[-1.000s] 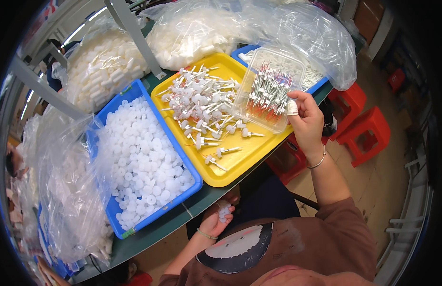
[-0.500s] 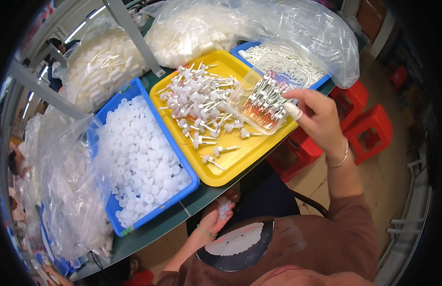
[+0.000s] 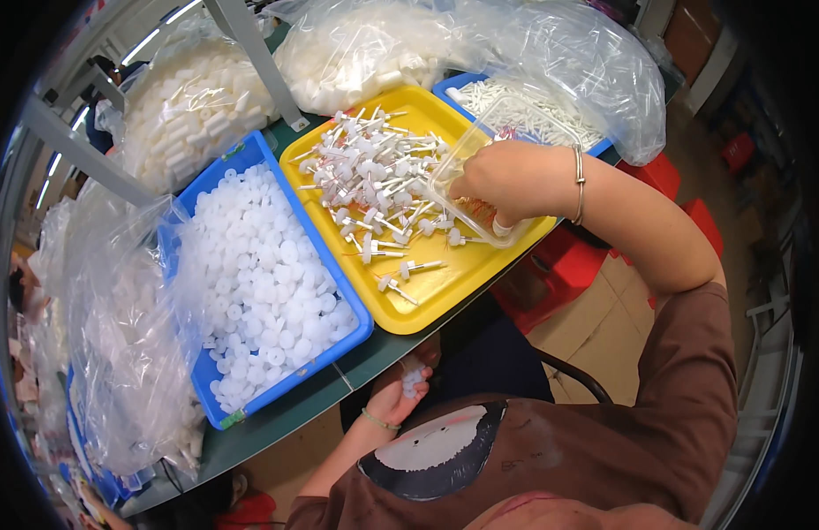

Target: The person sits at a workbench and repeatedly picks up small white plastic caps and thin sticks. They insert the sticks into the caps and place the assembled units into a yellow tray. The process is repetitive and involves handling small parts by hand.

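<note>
"Over the clear box (image 3: 446, 168), what's different now?"
"The right hand (image 3: 515, 177). Half a second ago it was at the box's right edge; now it bends down over the wired pieces (image 3: 478, 211) inside, so I'd judge the work has passed from handling the box to handling what lies in it"
"Has it gripped one?"
"Can't tell; the back of the hand hides the tips of its fingers"
"And where's the box?"
"On the right side of the yellow tray (image 3: 471, 274), just beside a heap of disc-topped pieces (image 3: 369, 168)"
"The left hand (image 3: 393, 402)?"
"Below the edge of the table (image 3: 277, 417), unchanged, fingers curled around a few white discs (image 3: 412, 382), with the blue tray (image 3: 303, 369) farther left"
</note>
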`<state>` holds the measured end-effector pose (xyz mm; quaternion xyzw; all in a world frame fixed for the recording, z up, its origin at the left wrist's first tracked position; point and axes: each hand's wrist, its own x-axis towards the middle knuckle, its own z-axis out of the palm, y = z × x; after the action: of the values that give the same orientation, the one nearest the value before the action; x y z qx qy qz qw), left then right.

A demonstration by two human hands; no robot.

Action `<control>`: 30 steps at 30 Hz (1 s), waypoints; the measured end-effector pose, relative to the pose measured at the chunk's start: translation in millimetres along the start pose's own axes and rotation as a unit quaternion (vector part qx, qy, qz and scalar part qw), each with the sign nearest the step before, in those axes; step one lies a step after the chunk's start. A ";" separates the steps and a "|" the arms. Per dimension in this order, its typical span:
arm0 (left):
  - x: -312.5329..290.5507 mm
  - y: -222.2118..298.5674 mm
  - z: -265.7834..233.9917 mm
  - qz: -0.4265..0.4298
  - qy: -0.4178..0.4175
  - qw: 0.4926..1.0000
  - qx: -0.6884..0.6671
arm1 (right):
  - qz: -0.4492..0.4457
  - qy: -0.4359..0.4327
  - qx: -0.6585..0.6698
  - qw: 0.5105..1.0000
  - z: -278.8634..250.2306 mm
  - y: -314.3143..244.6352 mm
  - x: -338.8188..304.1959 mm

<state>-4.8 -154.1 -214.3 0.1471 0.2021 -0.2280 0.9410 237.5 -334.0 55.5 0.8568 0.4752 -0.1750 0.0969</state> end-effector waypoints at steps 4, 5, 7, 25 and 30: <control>0.5 -0.2 -2.2 -0.001 0.012 1.000 -0.002 | 0.001 0.013 -0.020 1.000 11.3 0.5 3.7; 0.7 -0.4 -2.4 -0.003 0.015 1.000 -0.005 | -0.008 0.028 -0.025 0.999 15.2 2.3 4.8; 1.2 -0.9 -3.0 -0.005 0.014 1.000 -0.011 | -0.028 0.057 -0.035 0.997 22.9 7.1 7.8; 2.2 -1.7 -6.0 -0.003 0.035 0.999 -0.033 | 0.004 0.187 0.079 0.979 -18.8 40.0 -22.8; 4.5 -2.5 -9.2 -0.010 0.029 0.998 -0.061 | 0.059 0.130 -0.043 0.989 -15.0 71.0 -29.1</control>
<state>-5.3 -154.5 -224.8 0.0939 0.2440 -0.2206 0.9397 286.7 -389.3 80.7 0.8940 0.4392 -0.0356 0.0808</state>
